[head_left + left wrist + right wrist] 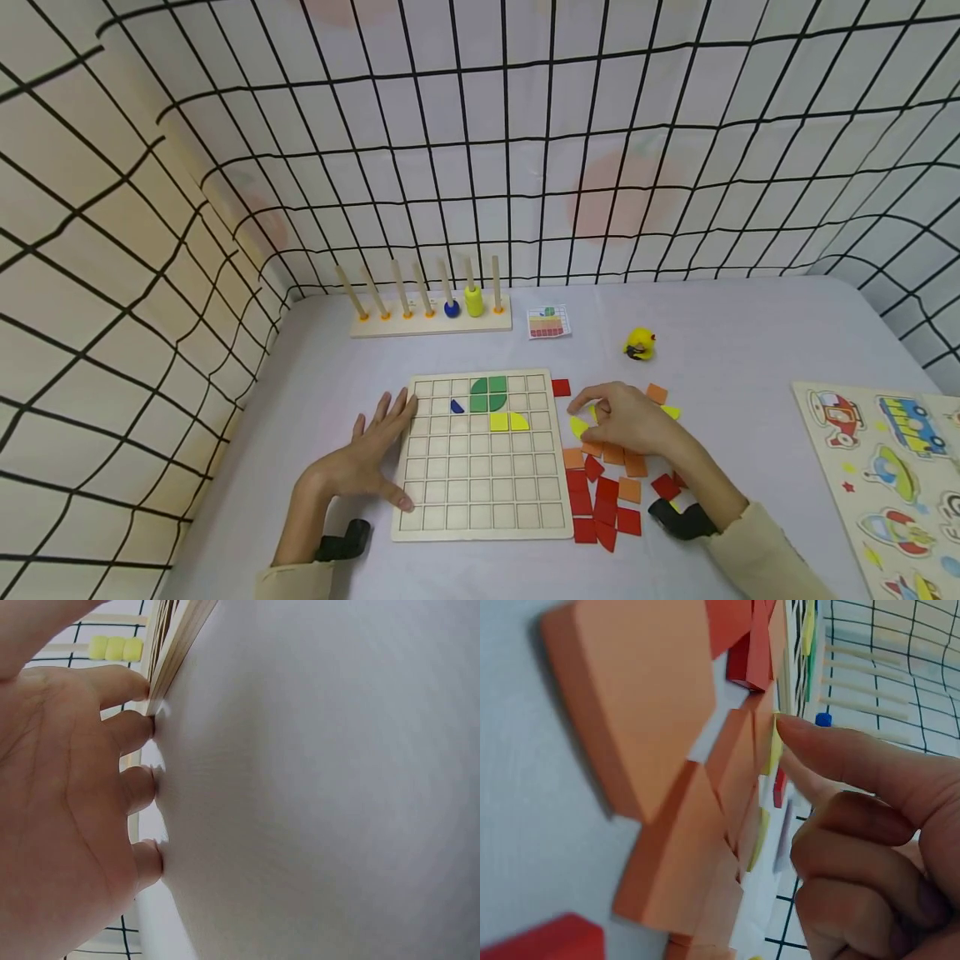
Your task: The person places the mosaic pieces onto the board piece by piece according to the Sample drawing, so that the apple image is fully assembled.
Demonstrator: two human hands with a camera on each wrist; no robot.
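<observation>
A wooden grid board lies flat on the table, with green rounded pieces, two yellow pieces and a small blue piece on it. My left hand spreads along the board's left edge, thumb over the lower left corner; in the left wrist view its fingertips touch the tabletop beside the board's side. Right of the board, my right hand pinches a yellow piece with a curved edge between thumb and index finger. Its other fingers curl inward in the right wrist view.
Orange tiles and red tiles lie loosely heaped right of the board. Behind stand a peg rack with beads and a small pattern card. A yellow duck sits farther right, a picture puzzle board at the right edge.
</observation>
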